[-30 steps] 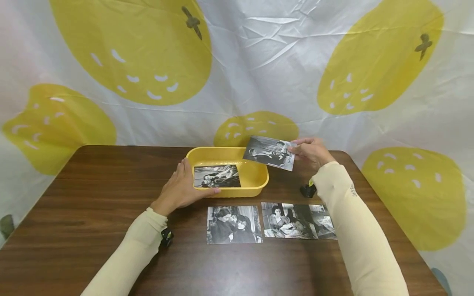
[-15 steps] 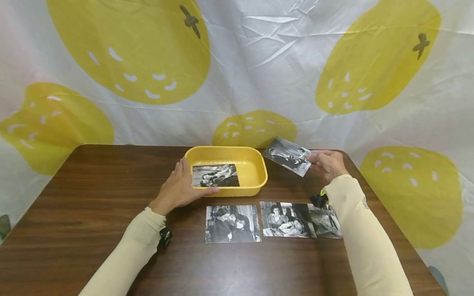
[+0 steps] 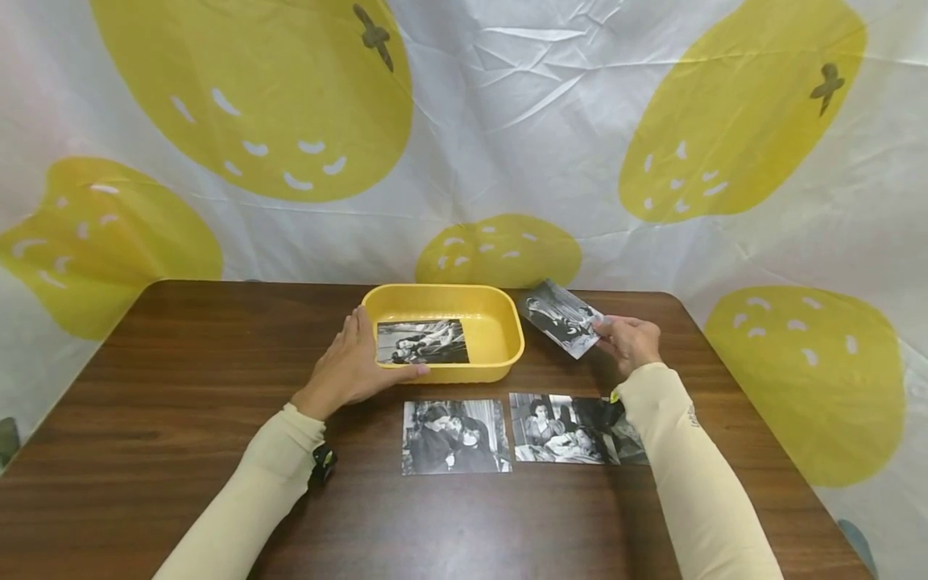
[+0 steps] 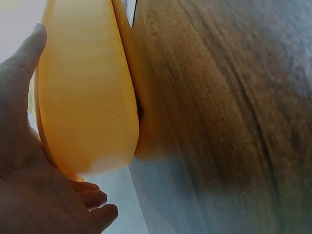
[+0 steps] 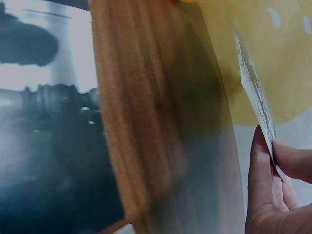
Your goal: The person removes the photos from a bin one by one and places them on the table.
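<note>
My left hand [image 3: 353, 364] grips the near left corner of a yellow plastic tub [image 3: 500, 318], thumb along its front wall; the left wrist view shows the tub wall [image 4: 85, 92] against my palm. One black-and-white photo [image 3: 422, 341] lies inside the tub. My right hand [image 3: 629, 340] pinches another photo [image 3: 560, 316] by its corner, just right of the tub and low over the table. In the right wrist view that photo [image 5: 256, 95] is seen edge-on between thumb and fingers [image 5: 261, 168].
Two more photos lie on the brown wooden table [image 3: 181, 387] in front of the tub: one [image 3: 454, 436] in the middle, one [image 3: 561, 428] to its right, partly under my right sleeve. A white and yellow sheet [image 3: 507, 121] hangs behind.
My right hand has carried its photo from above the tub's right rim to the right and down toward the table. The left hand and the tub have stayed put.
</note>
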`<state>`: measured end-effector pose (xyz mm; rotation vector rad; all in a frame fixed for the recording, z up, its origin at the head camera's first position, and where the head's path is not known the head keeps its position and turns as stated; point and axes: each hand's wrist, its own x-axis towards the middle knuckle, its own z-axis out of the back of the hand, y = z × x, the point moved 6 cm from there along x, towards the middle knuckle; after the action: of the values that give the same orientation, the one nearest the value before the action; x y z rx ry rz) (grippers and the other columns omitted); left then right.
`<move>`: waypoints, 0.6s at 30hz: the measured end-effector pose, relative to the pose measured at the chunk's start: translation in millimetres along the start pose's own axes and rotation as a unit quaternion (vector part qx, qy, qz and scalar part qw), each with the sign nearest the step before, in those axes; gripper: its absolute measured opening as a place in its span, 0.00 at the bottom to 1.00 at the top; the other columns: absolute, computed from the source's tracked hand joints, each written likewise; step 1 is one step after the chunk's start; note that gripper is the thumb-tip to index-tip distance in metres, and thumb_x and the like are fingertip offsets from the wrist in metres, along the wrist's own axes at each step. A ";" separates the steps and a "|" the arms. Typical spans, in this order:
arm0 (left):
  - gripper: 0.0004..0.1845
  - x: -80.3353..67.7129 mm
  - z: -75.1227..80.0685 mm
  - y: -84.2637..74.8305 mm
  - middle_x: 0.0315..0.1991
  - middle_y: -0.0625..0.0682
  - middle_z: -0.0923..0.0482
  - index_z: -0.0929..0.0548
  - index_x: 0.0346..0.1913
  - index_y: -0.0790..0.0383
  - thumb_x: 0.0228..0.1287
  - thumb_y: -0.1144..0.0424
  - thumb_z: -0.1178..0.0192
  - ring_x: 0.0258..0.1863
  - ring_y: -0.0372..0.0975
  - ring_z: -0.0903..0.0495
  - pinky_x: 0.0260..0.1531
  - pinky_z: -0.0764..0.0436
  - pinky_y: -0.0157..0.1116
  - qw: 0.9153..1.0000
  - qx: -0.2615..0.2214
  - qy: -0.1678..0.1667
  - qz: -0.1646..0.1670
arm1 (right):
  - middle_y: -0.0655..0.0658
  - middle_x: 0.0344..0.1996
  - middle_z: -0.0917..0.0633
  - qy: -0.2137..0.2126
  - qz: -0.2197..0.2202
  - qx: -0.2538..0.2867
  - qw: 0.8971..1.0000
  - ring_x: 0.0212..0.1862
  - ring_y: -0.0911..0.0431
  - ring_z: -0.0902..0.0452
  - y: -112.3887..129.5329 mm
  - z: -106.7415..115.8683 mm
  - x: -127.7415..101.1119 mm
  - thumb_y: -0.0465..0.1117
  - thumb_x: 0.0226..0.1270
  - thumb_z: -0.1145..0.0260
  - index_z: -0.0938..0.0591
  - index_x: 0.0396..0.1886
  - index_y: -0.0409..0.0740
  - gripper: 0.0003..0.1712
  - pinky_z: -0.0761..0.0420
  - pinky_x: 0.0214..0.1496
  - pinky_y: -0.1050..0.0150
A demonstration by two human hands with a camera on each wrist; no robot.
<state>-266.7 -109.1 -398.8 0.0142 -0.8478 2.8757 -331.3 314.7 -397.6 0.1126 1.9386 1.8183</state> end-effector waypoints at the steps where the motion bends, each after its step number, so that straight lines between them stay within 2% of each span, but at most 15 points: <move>1: 0.80 0.1 -0.5 0.1 0.79 0.72 0.60 0.65 0.79 0.71 0.42 0.16 0.39 0.75 0.64 0.49 0.68 0.38 0.62 1.000 0.002 0.002 0.002 | 0.47 0.32 0.20 -0.005 0.003 -0.005 1.000 0.32 0.61 0.20 -1.6 -0.1 -0.2 0.21 0.64 0.35 0.22 0.51 0.28 0.16 0.15 0.36 0.69; 5: 0.80 0.3 -1.3 0.5 0.79 0.72 0.60 0.66 0.79 0.71 0.43 0.16 0.40 0.75 0.65 0.50 0.67 0.38 0.63 1.000 0.003 0.005 0.005 | 0.44 0.39 0.22 -0.018 0.017 -0.029 0.999 0.32 0.61 0.21 -9.4 -2.6 -1.2 0.22 0.63 0.35 0.22 0.52 0.27 0.17 0.15 0.39 0.68; 12: 0.79 -0.1 0.0 -1.0 0.78 0.71 0.57 0.64 0.79 0.71 0.42 0.17 0.38 0.75 0.63 0.47 0.67 0.36 0.61 1.000 0.001 -0.002 0.001 | 0.38 0.42 0.23 -0.021 0.050 -0.088 0.995 0.27 0.61 0.19 -19.4 -10.1 -5.2 0.23 0.59 0.33 0.22 0.43 0.28 0.12 0.14 0.35 0.66; 15: 0.79 0.0 0.6 -1.5 0.78 0.71 0.55 0.63 0.79 0.70 0.42 0.17 0.38 0.74 0.63 0.45 0.66 0.34 0.61 1.000 0.000 -0.004 -0.001 | 0.36 0.42 0.23 -0.011 0.061 -0.148 0.987 0.24 0.59 0.17 -17.4 -10.2 -9.5 0.24 0.57 0.29 0.21 0.41 0.26 0.13 0.14 0.33 0.64; 18: 0.79 -0.2 1.1 -0.8 0.78 0.71 0.55 0.63 0.79 0.71 0.42 0.17 0.38 0.74 0.64 0.45 0.65 0.34 0.62 1.000 -0.001 -0.005 0.000 | 0.35 0.41 0.21 0.010 0.070 -0.213 0.975 0.23 0.58 0.15 -13.8 -10.4 -11.5 0.27 0.56 0.26 0.20 0.40 0.27 0.13 0.13 0.34 0.63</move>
<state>-266.4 -109.0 -397.6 0.0294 -0.8524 2.8764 -321.7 299.2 -407.5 0.0904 1.5424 2.2929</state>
